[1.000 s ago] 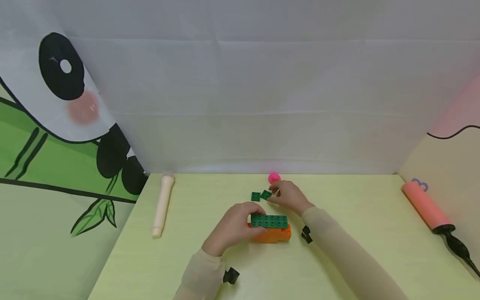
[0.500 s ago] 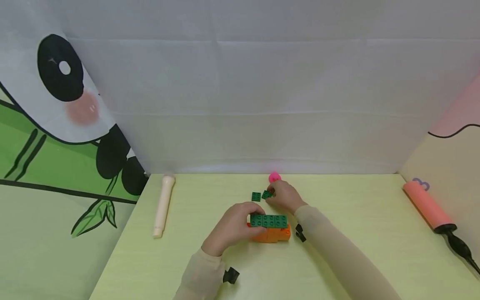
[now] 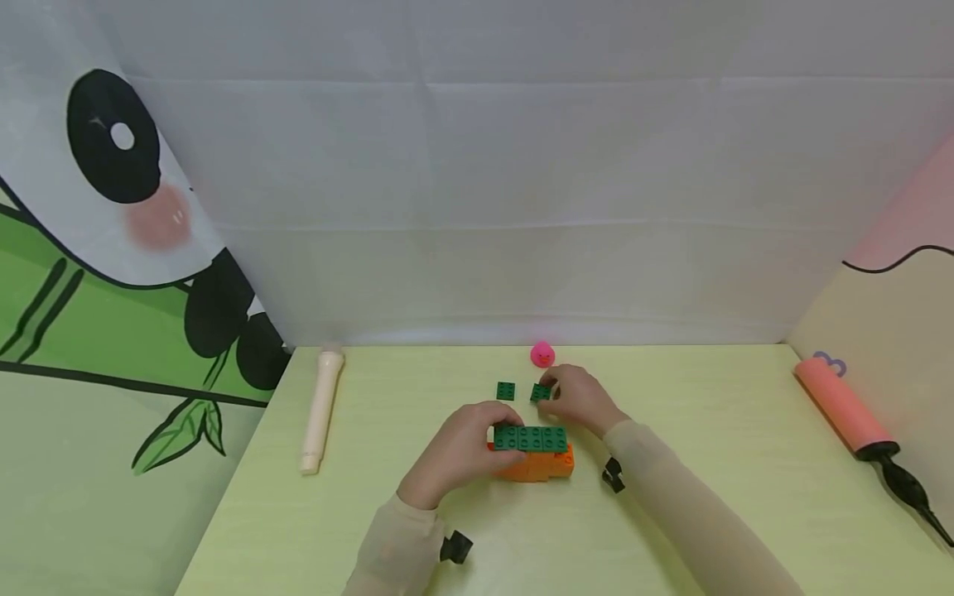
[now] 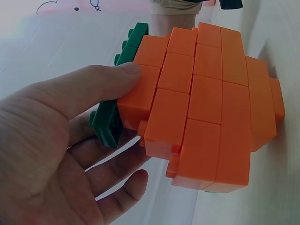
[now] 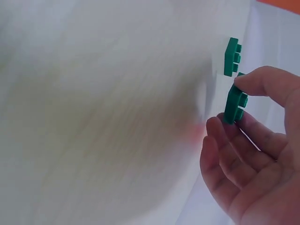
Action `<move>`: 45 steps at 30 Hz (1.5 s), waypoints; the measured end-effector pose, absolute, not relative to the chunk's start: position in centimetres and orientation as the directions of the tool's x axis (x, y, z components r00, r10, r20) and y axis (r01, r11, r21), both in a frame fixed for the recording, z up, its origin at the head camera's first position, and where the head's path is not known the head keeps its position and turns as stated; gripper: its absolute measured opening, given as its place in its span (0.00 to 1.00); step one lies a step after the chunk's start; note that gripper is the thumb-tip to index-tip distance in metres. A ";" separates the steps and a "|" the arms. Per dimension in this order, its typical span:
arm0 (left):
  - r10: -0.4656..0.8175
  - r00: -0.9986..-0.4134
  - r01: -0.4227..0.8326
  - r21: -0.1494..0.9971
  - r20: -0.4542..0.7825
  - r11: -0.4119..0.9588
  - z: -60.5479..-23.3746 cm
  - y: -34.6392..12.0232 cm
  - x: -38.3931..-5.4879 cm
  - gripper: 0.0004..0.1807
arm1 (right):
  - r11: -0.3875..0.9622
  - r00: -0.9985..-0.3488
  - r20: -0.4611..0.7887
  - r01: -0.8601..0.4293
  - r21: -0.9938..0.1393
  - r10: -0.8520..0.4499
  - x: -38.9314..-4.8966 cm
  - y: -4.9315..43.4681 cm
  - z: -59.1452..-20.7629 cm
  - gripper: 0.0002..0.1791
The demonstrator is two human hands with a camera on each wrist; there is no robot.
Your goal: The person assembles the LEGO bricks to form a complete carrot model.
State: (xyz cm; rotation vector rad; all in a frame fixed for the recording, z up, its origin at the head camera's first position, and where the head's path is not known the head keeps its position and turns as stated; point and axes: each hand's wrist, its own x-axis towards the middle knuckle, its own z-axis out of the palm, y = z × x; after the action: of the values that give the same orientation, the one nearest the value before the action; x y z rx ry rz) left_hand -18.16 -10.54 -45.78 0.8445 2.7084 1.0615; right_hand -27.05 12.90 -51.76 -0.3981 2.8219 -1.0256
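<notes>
My left hand (image 3: 460,451) grips a block of joined orange toy bricks (image 4: 206,89) with its thumb on the near side. A row of green plates (image 3: 529,439) tops the block; in the left wrist view, one green end juts past the orange edge. Just behind the block, my right hand (image 3: 585,399) pinches a small studded green brick (image 5: 235,104) between thumb and fingers. Another small green brick (image 3: 506,391) lies to its left on the table, apart from it. Part of the orange block's top is hidden by the green row.
A pink ball-like toy (image 3: 542,354) sits at the table's back edge, beyond my right hand. A pale rod (image 3: 324,411) lies at the left. On the right is a coral-coloured cylinder (image 3: 845,410) with a black nozzle. A white sheet (image 3: 477,207) hangs behind the table.
My right hand has taken hold of one small green brick and drawn it right, away from the other. The left hand keeps its grip on the orange block, nearly unmoved.
</notes>
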 end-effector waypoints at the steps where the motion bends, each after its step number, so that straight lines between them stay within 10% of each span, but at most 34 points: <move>1: 0.536 -0.839 0.456 0.656 0.093 0.602 -45.8 -10.5 -18.1 0.12 | 0.731 -0.960 -0.013 -0.204 -0.651 -0.280 -26.9 13.1 -51.8 0.15; 26: 0.544 -0.832 0.476 0.651 0.114 0.591 -46.0 -10.7 -18.2 0.13 | 0.446 -0.940 0.198 -0.309 -0.840 -0.277 -20.2 18.0 -49.7 0.19; 45: 0.546 -0.829 0.482 0.654 0.124 0.584 -46.1 -10.7 -18.3 0.12 | 0.153 -0.894 0.118 -0.201 -0.968 -0.432 -16.3 17.7 -48.8 0.19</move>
State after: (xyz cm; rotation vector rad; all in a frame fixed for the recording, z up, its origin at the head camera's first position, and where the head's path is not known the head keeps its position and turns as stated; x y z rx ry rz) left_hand -18.31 -10.65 -46.07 0.8831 2.7142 1.0779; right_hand -16.32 17.75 -48.77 -0.6230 2.2356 -1.8276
